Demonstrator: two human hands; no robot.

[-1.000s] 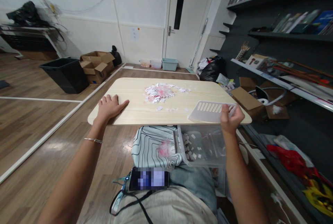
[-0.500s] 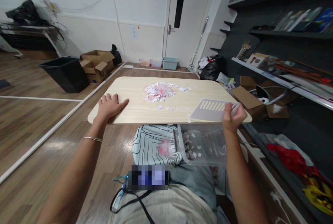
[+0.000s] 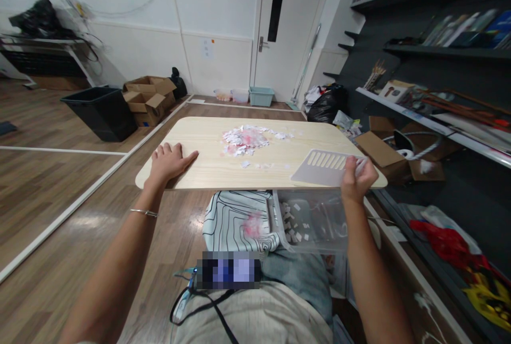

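A pale wooden tabletop (image 3: 199, 136) stretches across in front of me. My left hand (image 3: 170, 162) lies flat on its left side, fingers spread, with nothing in it. At the right, my right hand (image 3: 358, 178) is closed on the end of a white plastic scraper (image 3: 319, 170) with a row of slots. The scraper's slanted edge is at the tabletop near its front edge. In the middle lies a heap of small white and pink paper scraps (image 3: 245, 140), apart from both hands. One loose scrap (image 3: 245, 164) sits in front of the heap.
Below the tabletop's front edge, a clear plastic bin (image 3: 315, 224) holds several white scraps, beside a line-patterned cushion (image 3: 235, 221). A black trash bin (image 3: 101, 115) and cardboard boxes (image 3: 147, 99) stand at left. Dark shelves (image 3: 431, 67) line the right side.
The scraper has tilted slightly in my right hand, its slotted edge a little higher. My left hand and the scrap heap stay in place.
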